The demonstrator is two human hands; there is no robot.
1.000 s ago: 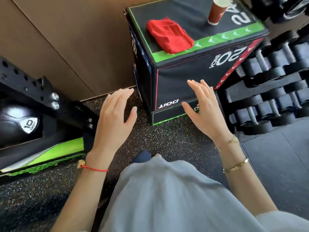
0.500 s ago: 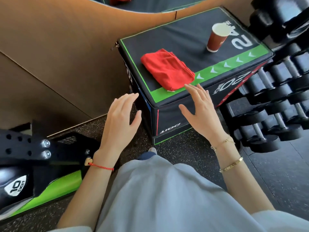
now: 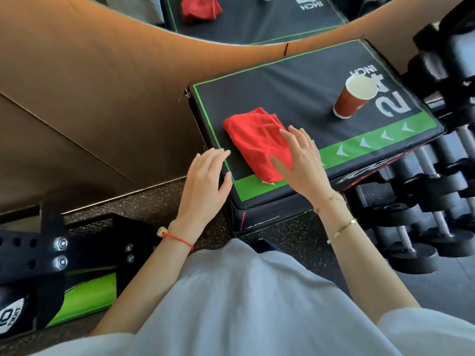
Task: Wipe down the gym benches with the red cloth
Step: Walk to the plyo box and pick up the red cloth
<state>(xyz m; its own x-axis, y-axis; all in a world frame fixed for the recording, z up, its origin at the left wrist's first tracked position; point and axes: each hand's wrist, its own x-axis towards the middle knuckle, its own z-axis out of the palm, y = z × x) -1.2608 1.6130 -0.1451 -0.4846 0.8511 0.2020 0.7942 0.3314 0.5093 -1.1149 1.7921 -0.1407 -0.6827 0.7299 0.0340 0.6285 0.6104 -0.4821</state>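
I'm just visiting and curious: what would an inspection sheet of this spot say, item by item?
Surface: black padded box with green edging, standing on speckled rubber floor.
Job's things: red cloth lies folded on the box top, near its front left corner.
Clutter: paper cup stands upright on the box, apart from the cloth.
Grips: right hand open, over the cloth's near edge; left hand open at the box's left corner, holding nothing.
Cables: nothing seen.
Surroundings: dumbbells racked at right; brown wall and mirror behind; black metal frame at left.
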